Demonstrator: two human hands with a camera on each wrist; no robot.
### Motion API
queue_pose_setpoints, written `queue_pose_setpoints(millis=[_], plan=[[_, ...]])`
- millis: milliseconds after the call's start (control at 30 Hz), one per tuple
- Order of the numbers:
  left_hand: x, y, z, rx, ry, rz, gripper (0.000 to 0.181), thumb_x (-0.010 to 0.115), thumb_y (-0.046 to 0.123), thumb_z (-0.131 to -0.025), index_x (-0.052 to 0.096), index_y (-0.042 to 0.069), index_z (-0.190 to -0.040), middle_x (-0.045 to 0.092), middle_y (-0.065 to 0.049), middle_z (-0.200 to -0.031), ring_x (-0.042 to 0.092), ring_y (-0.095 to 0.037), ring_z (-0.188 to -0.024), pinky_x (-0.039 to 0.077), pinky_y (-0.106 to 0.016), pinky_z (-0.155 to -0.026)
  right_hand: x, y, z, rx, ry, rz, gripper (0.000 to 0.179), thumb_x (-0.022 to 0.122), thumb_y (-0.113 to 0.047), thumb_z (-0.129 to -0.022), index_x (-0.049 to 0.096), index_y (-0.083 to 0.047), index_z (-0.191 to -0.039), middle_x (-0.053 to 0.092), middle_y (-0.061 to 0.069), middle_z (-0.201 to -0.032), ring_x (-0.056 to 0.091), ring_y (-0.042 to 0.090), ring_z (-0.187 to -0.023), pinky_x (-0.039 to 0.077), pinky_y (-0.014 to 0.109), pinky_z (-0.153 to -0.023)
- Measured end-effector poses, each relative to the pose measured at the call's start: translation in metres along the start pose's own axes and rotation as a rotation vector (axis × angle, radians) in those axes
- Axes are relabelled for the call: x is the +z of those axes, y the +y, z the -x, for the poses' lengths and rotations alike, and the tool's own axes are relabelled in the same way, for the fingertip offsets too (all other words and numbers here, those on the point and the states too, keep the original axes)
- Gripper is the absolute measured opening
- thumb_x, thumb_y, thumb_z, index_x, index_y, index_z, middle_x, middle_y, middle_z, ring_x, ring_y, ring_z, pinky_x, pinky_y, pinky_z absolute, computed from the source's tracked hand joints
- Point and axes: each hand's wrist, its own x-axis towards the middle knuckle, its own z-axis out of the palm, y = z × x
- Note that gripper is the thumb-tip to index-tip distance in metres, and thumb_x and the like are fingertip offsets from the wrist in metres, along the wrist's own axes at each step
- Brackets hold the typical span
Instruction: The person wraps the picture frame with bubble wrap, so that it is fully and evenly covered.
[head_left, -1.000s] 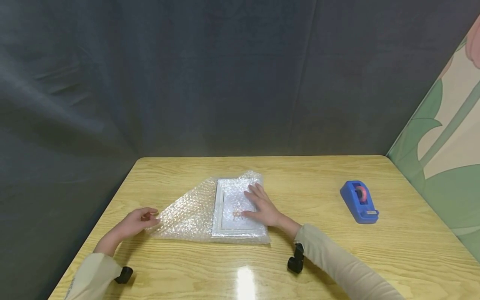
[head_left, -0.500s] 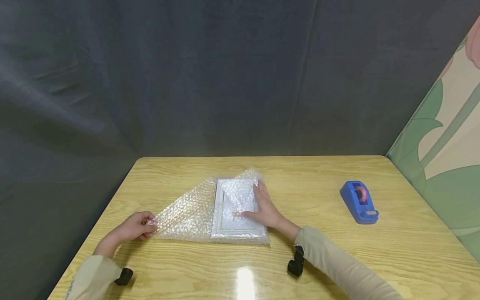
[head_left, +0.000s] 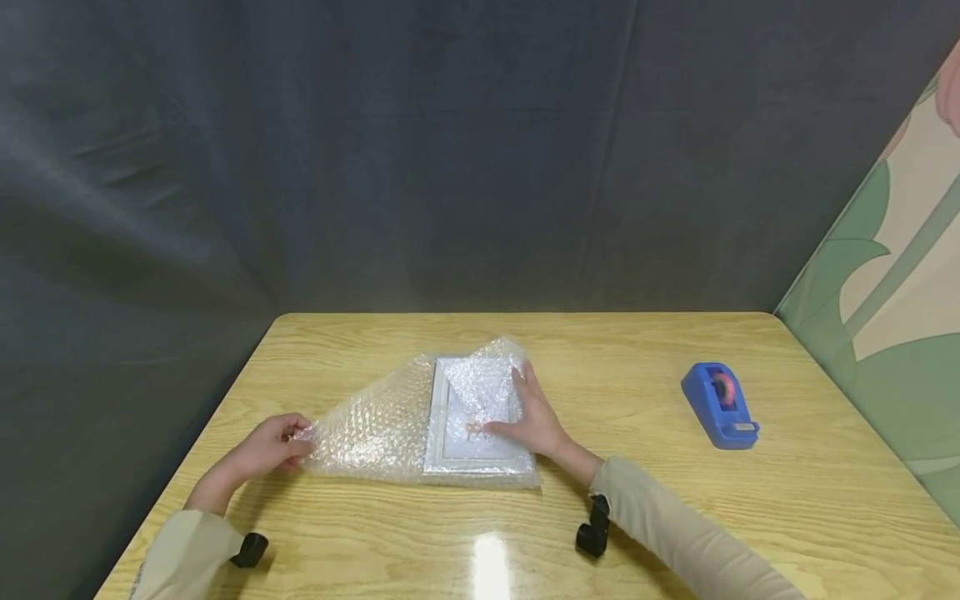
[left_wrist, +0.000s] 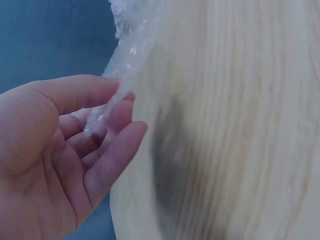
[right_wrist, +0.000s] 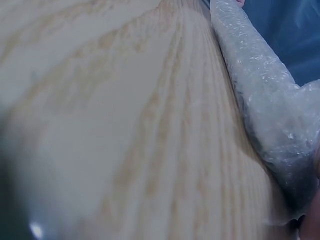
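While the left hand [head_left: 262, 450] pinches the wrap [head_left: 371, 437] at 9 o'clock from the frame [head_left: 459, 446] mid-table, the right hand [head_left: 538, 425] rests at its 3 o'clock, thumb spread from fingers. Yank too hard and, imo, that frame could skid.

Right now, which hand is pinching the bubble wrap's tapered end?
The left hand, at the far-left tip of the bubble wrap; the right hand rests by the picture frame's right edge.
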Motion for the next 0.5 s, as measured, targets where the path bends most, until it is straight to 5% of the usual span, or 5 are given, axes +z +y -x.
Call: queue_pose_setpoints(millis=[267,500], plan=[[0.003,0.023,0.001,0.112,0.138,0.043,0.023,0.054,0.013,-0.091,0.051,-0.008,-0.099,0.053,-0.007,-0.077,0.053,-0.011,-0.063,0.051,-0.030,-0.054,0.001,0.003,-0.001,0.019,0.006,-0.044,0.106,0.079,-0.033,-0.066,0.015,0.003,-0.143,-0.006,0.017,-0.151,0.009,0.035,-0.136,0.019,0.047,-0.108],[0.019,0.049,0.000,0.131,0.228,0.151,0.028,0.055,0.021,-0.091,0.053,-0.005,-0.102,0.059,-0.007,-0.087,0.058,-0.008,-0.074,0.053,-0.027,-0.063,0.001,0.001,0.000,0.035,0.005,-0.031,0.107,0.079,-0.034,-0.066,0.014,0.002,-0.143,-0.006,0.016,-0.151,0.009,0.035,-0.136,0.019,0.048,-0.108]])
